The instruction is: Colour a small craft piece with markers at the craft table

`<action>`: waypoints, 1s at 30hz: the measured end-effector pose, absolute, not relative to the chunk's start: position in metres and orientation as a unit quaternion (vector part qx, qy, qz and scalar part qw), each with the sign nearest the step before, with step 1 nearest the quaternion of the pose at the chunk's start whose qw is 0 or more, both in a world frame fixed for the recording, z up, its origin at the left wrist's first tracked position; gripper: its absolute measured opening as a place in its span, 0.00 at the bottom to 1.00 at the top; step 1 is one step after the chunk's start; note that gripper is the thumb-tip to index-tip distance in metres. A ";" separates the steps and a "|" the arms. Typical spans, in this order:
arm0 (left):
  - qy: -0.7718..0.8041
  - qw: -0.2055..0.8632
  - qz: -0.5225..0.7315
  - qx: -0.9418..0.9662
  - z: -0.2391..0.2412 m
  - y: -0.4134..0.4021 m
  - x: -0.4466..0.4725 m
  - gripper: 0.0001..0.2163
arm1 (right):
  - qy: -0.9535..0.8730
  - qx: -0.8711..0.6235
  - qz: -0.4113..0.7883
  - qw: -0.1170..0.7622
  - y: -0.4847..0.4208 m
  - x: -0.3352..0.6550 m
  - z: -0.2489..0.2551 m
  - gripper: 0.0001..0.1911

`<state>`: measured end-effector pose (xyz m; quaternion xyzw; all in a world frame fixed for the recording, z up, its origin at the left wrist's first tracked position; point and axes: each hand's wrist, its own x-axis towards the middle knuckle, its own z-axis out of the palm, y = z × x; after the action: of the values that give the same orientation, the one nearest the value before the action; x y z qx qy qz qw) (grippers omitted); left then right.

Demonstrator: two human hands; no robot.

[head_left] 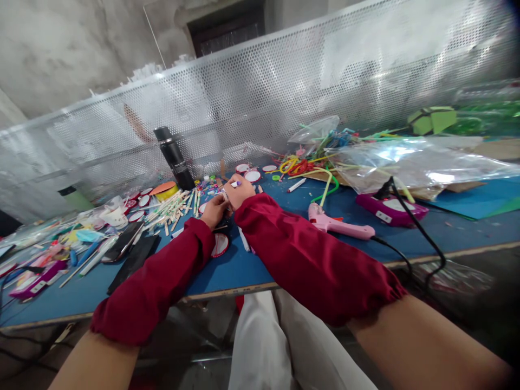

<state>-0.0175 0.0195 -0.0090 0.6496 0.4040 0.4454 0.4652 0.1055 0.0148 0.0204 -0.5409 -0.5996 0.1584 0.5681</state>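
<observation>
Both my arms wear red sleeve covers and reach over the blue table [284, 254]. My right hand [238, 190] is closed round a small white stick with a purple tip. My left hand [214, 210] is closed right beside it, pinching something too small to make out. A red-rimmed white disc [220, 245] lies on the table just under my left wrist. More such discs [252, 175] lie beyond my hands, and a heap of pale sticks [173, 208] spreads to the left.
A pink glue gun [339, 224] with a black cord lies right of my arm, near a purple power box [392, 210]. A black flask [174, 157] stands at the back. Coloured tubes [309, 162] and plastic bags [406, 162] fill the right; phones [124, 244] lie left. Perforated metal screen behind.
</observation>
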 end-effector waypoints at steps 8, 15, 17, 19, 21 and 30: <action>0.409 0.465 0.445 0.647 -0.008 0.020 -0.017 0.13 | -0.597 -0.544 0.154 0.568 0.015 0.105 0.020 0.07; 0.407 0.465 0.444 0.649 -0.008 0.021 -0.017 0.12 | -0.602 -0.544 0.160 0.563 0.016 0.106 0.021 0.07; 0.412 0.463 0.443 0.648 -0.008 0.020 -0.016 0.12 | -0.602 -0.544 0.156 0.563 0.015 0.106 0.021 0.07; 0.411 0.461 0.443 0.650 -0.007 0.020 -0.016 0.12 | -0.601 -0.546 0.153 0.563 0.015 0.105 0.021 0.07; 0.407 0.461 0.442 0.653 -0.007 0.020 -0.016 0.11 | -0.600 -0.546 0.152 0.564 0.014 0.105 0.020 0.07; 0.406 0.463 0.441 0.653 -0.009 0.021 -0.018 0.12 | -0.600 -0.545 0.151 0.566 0.016 0.105 0.020 0.08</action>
<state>-0.0177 0.0211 -0.0090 0.6528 0.4061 0.4408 0.4632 0.1054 0.0163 0.0195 -0.5449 -0.5997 0.1512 0.5663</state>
